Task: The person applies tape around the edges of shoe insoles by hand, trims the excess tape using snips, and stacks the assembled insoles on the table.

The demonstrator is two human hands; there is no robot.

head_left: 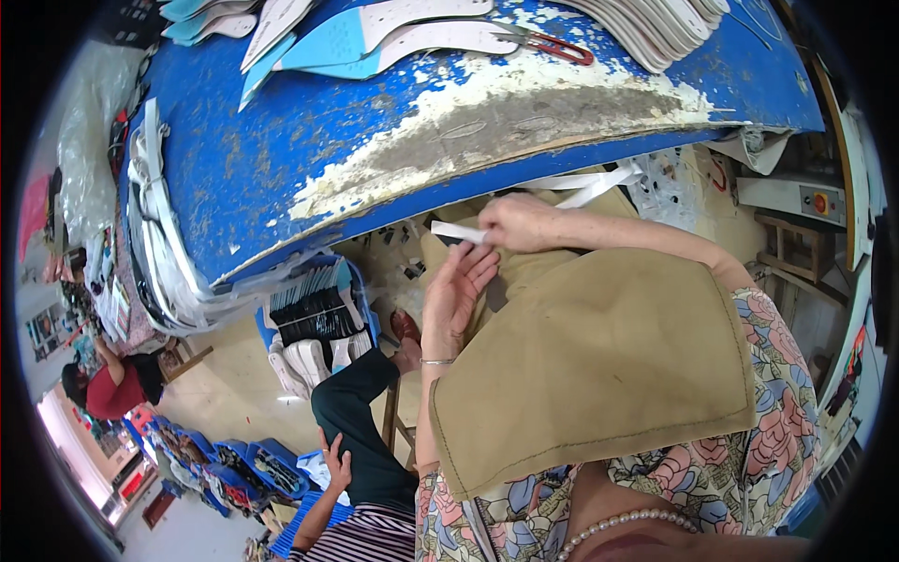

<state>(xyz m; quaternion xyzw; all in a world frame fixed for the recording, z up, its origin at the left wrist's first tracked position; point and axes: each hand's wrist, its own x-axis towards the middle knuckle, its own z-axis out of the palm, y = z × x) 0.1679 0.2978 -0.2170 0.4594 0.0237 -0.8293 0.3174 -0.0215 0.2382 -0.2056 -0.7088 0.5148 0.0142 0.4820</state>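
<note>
My right hand [520,223] is closed on a narrow white strip [459,232], over my lap just below the table edge. One short end of the strip sticks out to the left of the fist, and a longer white length [599,185] shows beyond the wrist. Close beside it, my left hand [457,292] has its palm turned up and its fingers loosely bent and apart. Its fingertips seem to touch the underside of the short end. A tan cloth apron [599,365] covers my front and partly hides the area below the hands.
On the worn blue table [272,140] lie pale blue-and-white cut pieces [403,42], red-handled snips [552,45] and a stack of insole-shaped pieces [646,28]. White strips [154,187] hang at its left end. A filled blue crate [318,323] and a seated person [361,421] are at left.
</note>
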